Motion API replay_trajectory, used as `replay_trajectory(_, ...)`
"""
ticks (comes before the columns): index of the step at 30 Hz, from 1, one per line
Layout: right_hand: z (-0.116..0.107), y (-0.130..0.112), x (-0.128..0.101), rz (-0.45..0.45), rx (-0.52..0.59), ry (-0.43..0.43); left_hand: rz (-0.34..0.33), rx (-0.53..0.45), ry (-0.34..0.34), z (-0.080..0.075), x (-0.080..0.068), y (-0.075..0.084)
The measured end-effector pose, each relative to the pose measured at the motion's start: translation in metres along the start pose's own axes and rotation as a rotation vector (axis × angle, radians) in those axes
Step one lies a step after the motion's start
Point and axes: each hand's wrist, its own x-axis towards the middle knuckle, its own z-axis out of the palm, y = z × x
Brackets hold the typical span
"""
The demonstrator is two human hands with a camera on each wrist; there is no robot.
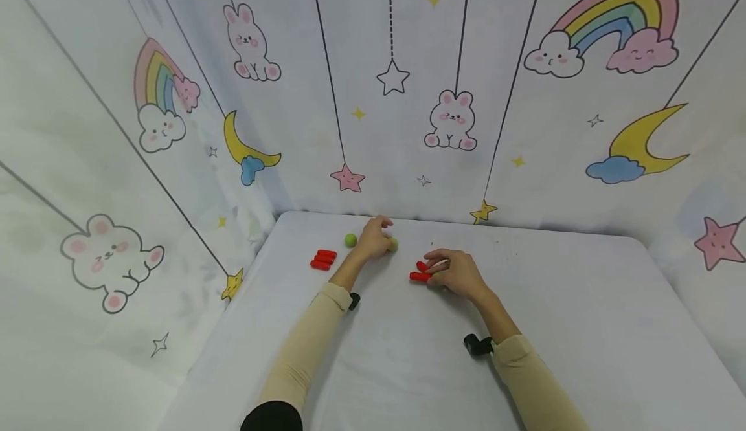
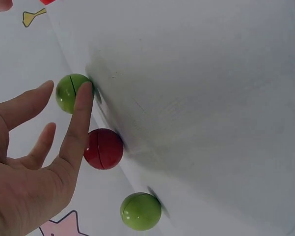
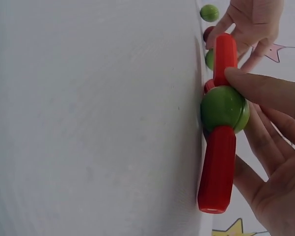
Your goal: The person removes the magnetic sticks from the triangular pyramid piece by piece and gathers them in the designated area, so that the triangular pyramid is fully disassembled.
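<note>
My left hand (image 1: 374, 238) reaches to the far part of the table, fingers spread, at a glossy green ball (image 2: 72, 93). One digit overlaps the ball in the left wrist view. Beside it sit a red ball (image 2: 104, 149) and a second green ball (image 2: 141, 211). My right hand (image 1: 457, 272) holds a green ball (image 3: 223, 109) between two red rods, its thumb on the upper red rod (image 3: 226, 56) near the ball. The lower red rod (image 3: 217, 169) meets the ball's other side. Another red rod (image 1: 421, 266) lies just behind. The other fingertips are partly hidden.
Several red rods (image 1: 323, 259) lie side by side left of my left hand. The white table (image 1: 408, 353) ends at a cloth backdrop (image 1: 384, 127) printed with rabbits, stars and rainbows.
</note>
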Motion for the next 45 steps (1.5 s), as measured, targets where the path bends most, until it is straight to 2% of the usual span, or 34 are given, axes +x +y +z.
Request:
replay_trajectory(4, 0.001, -0.003, -0.001, -0.028, 0.04, -0.039, 0.008, -0.066, -0.01, -0.004, -0.003, 0.003)
replay_trajectory(7, 0.002, -0.005, -0.002, -0.043, 0.043, -0.068, 0.02, -0.089, 0.014, -0.009, -0.009, 0.009)
replay_trajectory(14, 0.001, -0.007, -0.003, -0.074, -0.058, -0.041, 0.104, -0.167, 0.073, -0.02, -0.022, 0.017)
replay_trajectory(21, 0.002, -0.004, -0.003, -0.045, -0.078, -0.027, 0.085, -0.241, 0.065, -0.025, -0.042, 0.015)
replay_trajectory(25, 0.002, -0.004, -0.002, -0.024, -0.098, -0.041, 0.049, -0.301, 0.023, -0.025, -0.053, 0.012)
replay_trajectory(33, -0.002, -0.01, -0.004, 0.033, -0.134, -0.046, -0.051, -0.419, -0.145, -0.02, -0.065, 0.009)
replay_trajectory(42, -0.001, -0.01, -0.003, 0.039, -0.139, -0.034, -0.107, -0.426, -0.17, -0.009, -0.071, -0.002)
replay_trajectory(45, 0.0, -0.011, -0.003, 0.036, -0.135, -0.037, -0.112, -0.419, -0.199, -0.004, -0.072, -0.005)
